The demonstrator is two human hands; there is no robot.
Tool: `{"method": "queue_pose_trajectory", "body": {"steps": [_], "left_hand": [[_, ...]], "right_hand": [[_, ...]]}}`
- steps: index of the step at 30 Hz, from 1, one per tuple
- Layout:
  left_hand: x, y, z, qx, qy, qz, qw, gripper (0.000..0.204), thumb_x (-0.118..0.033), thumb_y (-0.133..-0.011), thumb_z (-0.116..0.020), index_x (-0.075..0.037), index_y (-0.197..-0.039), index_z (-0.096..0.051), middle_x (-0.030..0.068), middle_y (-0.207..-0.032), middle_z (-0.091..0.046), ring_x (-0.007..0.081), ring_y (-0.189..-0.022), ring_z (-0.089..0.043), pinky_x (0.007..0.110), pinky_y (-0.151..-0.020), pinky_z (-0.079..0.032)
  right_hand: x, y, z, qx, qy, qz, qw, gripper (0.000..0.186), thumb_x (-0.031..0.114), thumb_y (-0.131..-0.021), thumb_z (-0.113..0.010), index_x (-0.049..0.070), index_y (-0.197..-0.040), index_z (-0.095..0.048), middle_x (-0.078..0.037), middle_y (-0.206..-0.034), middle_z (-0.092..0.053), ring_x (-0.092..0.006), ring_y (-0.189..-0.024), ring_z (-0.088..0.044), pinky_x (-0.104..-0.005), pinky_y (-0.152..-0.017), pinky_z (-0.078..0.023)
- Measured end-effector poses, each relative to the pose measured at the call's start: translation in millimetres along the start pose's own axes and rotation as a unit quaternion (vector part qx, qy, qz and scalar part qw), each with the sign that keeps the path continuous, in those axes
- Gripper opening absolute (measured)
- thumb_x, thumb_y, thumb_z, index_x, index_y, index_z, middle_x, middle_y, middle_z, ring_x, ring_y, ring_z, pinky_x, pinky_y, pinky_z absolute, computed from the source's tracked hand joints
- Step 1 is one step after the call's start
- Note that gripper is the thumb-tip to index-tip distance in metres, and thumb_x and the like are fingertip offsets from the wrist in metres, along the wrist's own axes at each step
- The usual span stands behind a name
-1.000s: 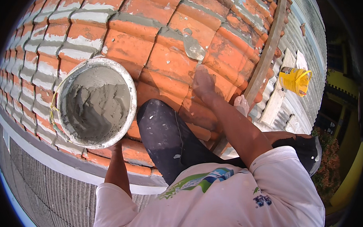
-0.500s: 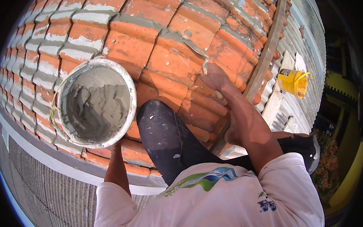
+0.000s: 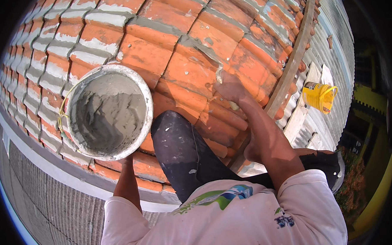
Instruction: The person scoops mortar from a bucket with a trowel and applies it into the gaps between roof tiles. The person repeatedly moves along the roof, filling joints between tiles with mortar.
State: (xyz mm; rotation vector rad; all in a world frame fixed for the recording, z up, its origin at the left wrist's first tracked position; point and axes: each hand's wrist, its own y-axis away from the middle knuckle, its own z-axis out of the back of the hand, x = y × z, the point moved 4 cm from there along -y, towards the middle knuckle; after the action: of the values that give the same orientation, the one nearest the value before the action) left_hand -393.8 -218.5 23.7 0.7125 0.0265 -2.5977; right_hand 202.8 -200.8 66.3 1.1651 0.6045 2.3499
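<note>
My right hand [image 3: 230, 87] is closed round the handle of a trowel [image 3: 208, 56]. The blade, seen nearly edge-on, lies along a mortared joint between orange roof tiles [image 3: 177, 69]. To the left, a round bucket [image 3: 148, 104] with a mortar-crusted rim holds wet grey mortar [image 3: 113, 114]. My left hand [image 3: 126, 159] reaches to the bucket's near side, under its rim. The bucket hides the fingers, so their grip does not show.
A yellow pail [image 3: 318, 96] sits on a board over the corrugated sheet roof [image 3: 331, 53] at right. A wooden batten [image 3: 291, 63] edges the tiles. My bent knee [image 3: 172, 127] lies between bucket and trowel. Grey corrugated roofing [image 3: 43, 188] lies lower left.
The view has shifted a little, so the bucket and knee appear slightly farther right. The trowel and right hand have moved slightly toward me along the tile joint.
</note>
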Motion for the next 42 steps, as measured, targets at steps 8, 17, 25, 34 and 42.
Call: {"method": "queue_pose_trajectory", "body": {"steps": [8,17,25,34,42], "left_hand": [[5,0,0,-0.001,0.000,0.004,1.000,0.092,-0.061,-0.083,-0.079,-0.012,-0.155,-0.053,0.0133,-0.161,-0.050,0.0369,-0.148,-0.038,0.053,-0.124,-0.031],[3,-4,-2,0.008,0.002,-0.002,1.000,0.091,-0.060,-0.083,-0.080,-0.011,-0.155,-0.054,0.0135,-0.160,-0.052,0.0361,-0.148,-0.040,0.052,-0.123,-0.033],[6,-6,-4,0.013,0.011,-0.010,1.000,0.091,-0.059,-0.082,-0.081,-0.010,-0.154,-0.054,0.0137,-0.159,-0.053,0.0354,-0.147,-0.042,0.051,-0.123,-0.034],[12,-9,-10,0.010,0.023,-0.010,1.000,0.091,-0.058,-0.082,-0.082,-0.009,-0.153,-0.055,0.0139,-0.158,-0.054,0.0346,-0.146,-0.045,0.050,-0.123,-0.035],[19,-10,-11,0.001,0.037,-0.007,0.999,0.090,-0.058,-0.082,-0.083,-0.008,-0.153,-0.056,0.0141,-0.158,-0.056,0.0339,-0.145,-0.047,0.049,-0.123,-0.037]], "right_hand": [[11,-42,-4,-0.009,0.011,0.012,1.000,0.045,0.027,-0.090,-0.065,-0.007,-0.119,-0.064,-0.033,-0.112,-0.072,-0.0471,-0.110,-0.070,-0.0534,-0.095,-0.053],[31,2,-1,-0.005,0.110,0.012,0.994,0.038,0.023,-0.096,-0.064,-0.005,-0.121,-0.061,-0.029,-0.114,-0.074,-0.0461,-0.112,-0.070,-0.0549,-0.098,-0.054],[38,-18,-16,-0.118,0.168,-0.037,0.978,0.022,0.015,-0.100,-0.057,-0.001,-0.115,-0.059,-0.026,-0.105,-0.076,-0.0444,-0.104,-0.073,-0.0555,-0.094,-0.054],[-22,16,3,-0.081,0.157,-0.078,0.981,0.022,0.013,-0.098,-0.056,0.000,-0.116,-0.061,-0.028,-0.114,-0.074,-0.0460,-0.112,-0.070,-0.0553,-0.098,-0.052],[-67,46,21,-0.022,0.093,-0.073,0.993,0.042,0.024,-0.092,-0.063,-0.002,-0.125,-0.062,-0.031,-0.116,-0.072,-0.0489,-0.115,-0.067,-0.0557,-0.099,-0.051]]}}
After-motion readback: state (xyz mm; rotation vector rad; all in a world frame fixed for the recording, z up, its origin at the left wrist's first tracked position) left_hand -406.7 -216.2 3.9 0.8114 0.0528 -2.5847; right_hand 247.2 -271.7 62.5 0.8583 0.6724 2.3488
